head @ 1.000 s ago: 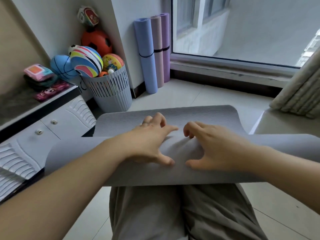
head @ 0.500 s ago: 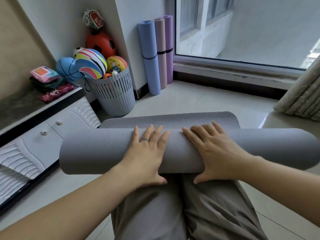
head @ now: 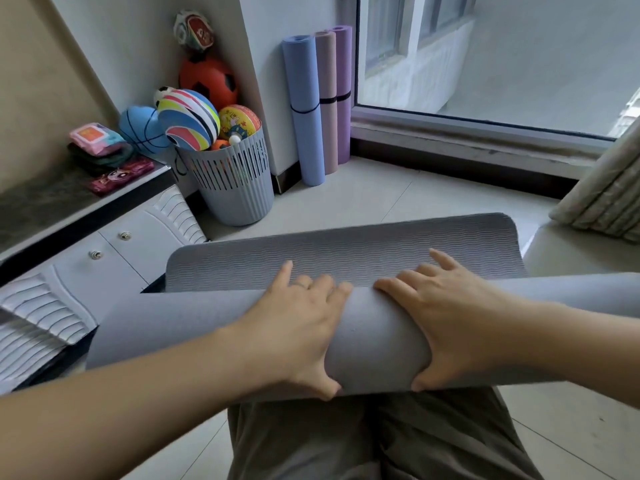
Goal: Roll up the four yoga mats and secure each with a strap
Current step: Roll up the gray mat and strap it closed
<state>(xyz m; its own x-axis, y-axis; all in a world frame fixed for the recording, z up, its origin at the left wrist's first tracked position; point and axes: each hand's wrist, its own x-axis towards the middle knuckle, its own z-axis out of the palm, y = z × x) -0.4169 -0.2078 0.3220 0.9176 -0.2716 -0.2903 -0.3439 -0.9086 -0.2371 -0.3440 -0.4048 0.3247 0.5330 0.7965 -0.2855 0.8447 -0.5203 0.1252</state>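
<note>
A grey yoga mat (head: 377,337) lies across my lap as a thick roll, with its unrolled end (head: 346,254) stretching away over the floor. My left hand (head: 298,327) wraps over the roll left of its middle, fingers on top and thumb underneath. My right hand (head: 446,317) grips the roll just to the right in the same way. Against the far wall stand three rolled mats, blue (head: 304,109), pink (head: 327,98) and purple (head: 343,91), each with a dark strap around its middle.
A grey slatted basket (head: 235,181) full of balls stands in the corner. A white cabinet (head: 114,251) with small items on its dark top runs along the left. A window sill is ahead, and a folded cushion (head: 609,188) sits at the right.
The roll has grown thicker and moved up the mat. My hands went from clawing at the loose fold to pressing flat, and now they clasp around the roll.
</note>
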